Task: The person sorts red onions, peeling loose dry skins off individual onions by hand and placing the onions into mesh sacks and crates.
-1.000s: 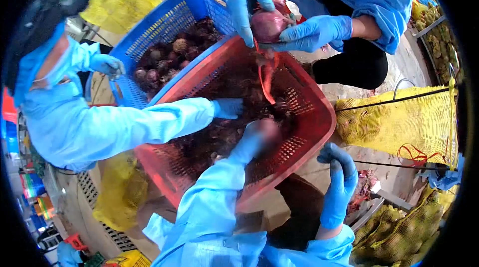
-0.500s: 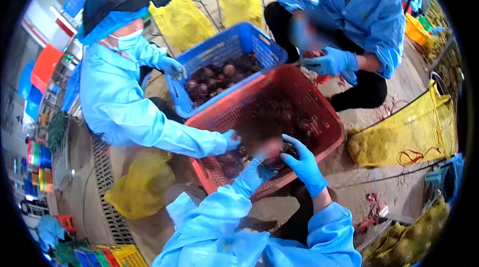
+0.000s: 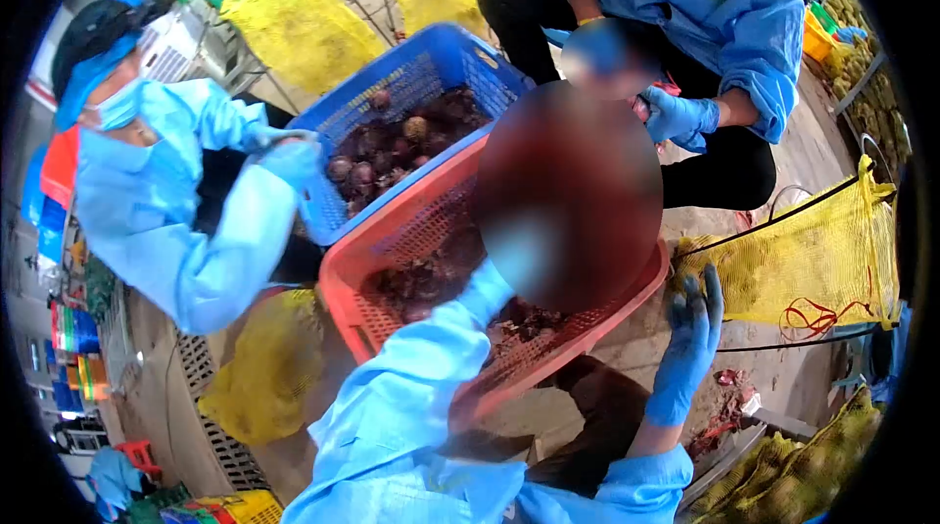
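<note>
Floor (image 3: 627,336)'s showing round the red crate (image 3: 421,206), bulbs (image 3: 416,311) looking dark purple; I'm spreading my right hand (image 3: 691,333), can't tell my blurred left hand (image 3: 501,274).

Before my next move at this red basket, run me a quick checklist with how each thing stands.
1. Right hand free: ok, raised outside the red basket, holding nothing.
2. Left hand grip: cannot tell, blur covers it.
3. Right glove clean: not ok, fingers look darkened.
4. Left-side co-worker's hands out of the red basket: ok, beside the blue basket.
5. Far co-worker's hands out of the way: cannot tell, one is blurred.
</note>
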`<move>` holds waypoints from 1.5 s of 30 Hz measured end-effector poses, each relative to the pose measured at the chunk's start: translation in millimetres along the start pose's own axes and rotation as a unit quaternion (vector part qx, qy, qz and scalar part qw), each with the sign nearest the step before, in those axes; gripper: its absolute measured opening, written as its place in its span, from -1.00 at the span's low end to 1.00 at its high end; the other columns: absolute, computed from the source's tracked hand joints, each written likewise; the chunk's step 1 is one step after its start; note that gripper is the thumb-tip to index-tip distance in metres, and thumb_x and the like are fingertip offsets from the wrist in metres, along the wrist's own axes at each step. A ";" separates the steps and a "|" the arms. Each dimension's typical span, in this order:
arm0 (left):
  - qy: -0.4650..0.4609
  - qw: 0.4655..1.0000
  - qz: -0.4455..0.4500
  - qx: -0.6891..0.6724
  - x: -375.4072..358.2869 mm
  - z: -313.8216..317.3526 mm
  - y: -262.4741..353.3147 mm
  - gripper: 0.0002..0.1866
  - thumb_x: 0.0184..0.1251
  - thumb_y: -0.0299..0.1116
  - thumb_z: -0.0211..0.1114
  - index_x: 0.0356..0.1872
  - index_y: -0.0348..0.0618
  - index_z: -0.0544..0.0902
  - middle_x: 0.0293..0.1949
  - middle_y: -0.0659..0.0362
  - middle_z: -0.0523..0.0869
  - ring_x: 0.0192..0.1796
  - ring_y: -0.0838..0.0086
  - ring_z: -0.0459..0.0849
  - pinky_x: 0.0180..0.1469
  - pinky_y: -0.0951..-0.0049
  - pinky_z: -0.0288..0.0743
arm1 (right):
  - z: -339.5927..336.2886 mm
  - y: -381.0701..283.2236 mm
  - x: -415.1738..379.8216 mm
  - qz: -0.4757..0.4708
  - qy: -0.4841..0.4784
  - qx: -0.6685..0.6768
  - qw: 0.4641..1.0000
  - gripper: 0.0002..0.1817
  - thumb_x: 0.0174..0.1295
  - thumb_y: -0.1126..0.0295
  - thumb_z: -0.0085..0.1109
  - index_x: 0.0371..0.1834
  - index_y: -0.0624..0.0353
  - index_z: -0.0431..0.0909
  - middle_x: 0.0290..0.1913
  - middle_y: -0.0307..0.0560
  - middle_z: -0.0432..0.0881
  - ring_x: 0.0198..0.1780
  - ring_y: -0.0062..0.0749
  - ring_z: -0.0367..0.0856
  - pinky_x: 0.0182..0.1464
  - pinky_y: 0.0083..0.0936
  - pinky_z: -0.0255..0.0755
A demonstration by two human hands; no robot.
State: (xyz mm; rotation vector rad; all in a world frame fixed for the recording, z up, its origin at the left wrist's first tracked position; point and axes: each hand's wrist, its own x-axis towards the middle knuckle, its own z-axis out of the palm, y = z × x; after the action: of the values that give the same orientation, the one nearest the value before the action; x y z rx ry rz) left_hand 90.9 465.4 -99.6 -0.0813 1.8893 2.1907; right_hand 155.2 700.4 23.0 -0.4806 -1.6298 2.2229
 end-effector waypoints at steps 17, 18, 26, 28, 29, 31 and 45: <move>-0.033 0.810 -0.041 0.584 136.8 78.0 -128.5 -0.42 0.02 -0.44 0.27 0.15 0.14 0.37 0.08 -0.04 0.40 0.05 0.11 0.47 -0.02 0.18 0.43 | -16.8 -11.4 -12.7 0.135 -0.031 -0.118 0.983 -0.27 0.12 0.17 0.12 0.32 0.28 0.14 0.01 -0.08 0.37 0.06 -0.40 0.30 0.07 -0.48 0.17; -0.004 0.876 -0.099 0.471 128.4 76.4 -114.5 -0.38 0.00 -0.43 0.33 0.17 0.10 0.34 0.10 -0.01 0.39 0.11 0.16 0.45 0.05 0.21 0.41 | -13.7 -5.6 -11.3 0.014 -0.057 -0.148 0.987 -0.37 0.18 0.23 0.00 0.26 0.41 0.20 -0.25 -0.13 0.48 -0.19 -0.52 0.40 -0.21 -0.58 0.35; -0.004 0.997 0.021 -0.077 -11.6 31.0 -11.7 -0.20 -0.02 -0.39 0.44 0.27 -0.08 0.18 0.16 0.16 0.34 0.15 0.41 0.39 0.19 0.41 0.31 | 12.2 -10.7 -14.3 0.064 -0.113 -0.124 0.984 -0.58 0.21 0.55 -0.14 0.18 0.33 0.34 -0.05 -0.01 0.53 -0.10 -0.43 0.51 0.02 -0.49 0.40; -0.017 0.995 0.015 -0.094 -42.9 25.3 15.3 -0.16 -0.03 -0.37 0.45 0.30 -0.05 0.15 0.17 0.15 0.33 0.16 0.38 0.40 0.21 0.40 0.31 | 16.8 4.7 -16.9 0.065 -0.139 -0.084 0.985 -0.58 0.21 0.59 -0.11 0.18 0.29 0.36 -0.03 -0.06 0.54 -0.06 -0.44 0.51 0.08 -0.50 0.37; -0.039 0.987 0.013 -0.156 -57.5 21.0 22.1 -0.15 -0.02 -0.36 0.44 0.31 -0.03 0.14 0.18 0.14 0.33 0.19 0.35 0.39 0.22 0.38 0.30 | 18.5 16.2 -16.1 0.039 -0.211 -0.125 0.969 -0.57 0.20 0.58 -0.07 0.19 0.27 0.35 0.00 -0.06 0.52 -0.01 -0.44 0.49 0.11 -0.51 0.34; -0.062 0.975 0.020 -0.212 -83.7 16.8 33.6 -0.14 0.00 -0.36 0.44 0.33 -0.01 0.12 0.18 0.13 0.33 0.21 0.33 0.38 0.24 0.35 0.30 | 29.4 24.4 -24.0 0.010 -0.326 -0.173 0.929 -0.53 0.17 0.55 0.02 0.21 0.23 0.34 0.09 -0.07 0.46 0.08 -0.43 0.44 0.17 -0.51 0.29; 0.110 0.973 0.136 0.151 -128.9 32.9 64.2 -0.71 0.36 -0.50 0.02 0.07 -0.20 0.53 -0.08 0.16 0.62 -0.18 0.58 0.57 -0.10 0.59 0.46 | 21.5 15.2 -34.8 -0.091 -0.247 -0.101 0.959 -0.39 0.03 0.57 0.23 0.21 0.19 0.26 0.02 -0.18 0.42 0.04 -0.54 0.38 0.11 -0.55 0.31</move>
State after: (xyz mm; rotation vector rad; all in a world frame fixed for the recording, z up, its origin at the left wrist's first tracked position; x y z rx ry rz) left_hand 205.3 470.0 -6.2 -0.0100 2.4680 2.0971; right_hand 175.0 661.9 17.0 0.1978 -2.0600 2.1572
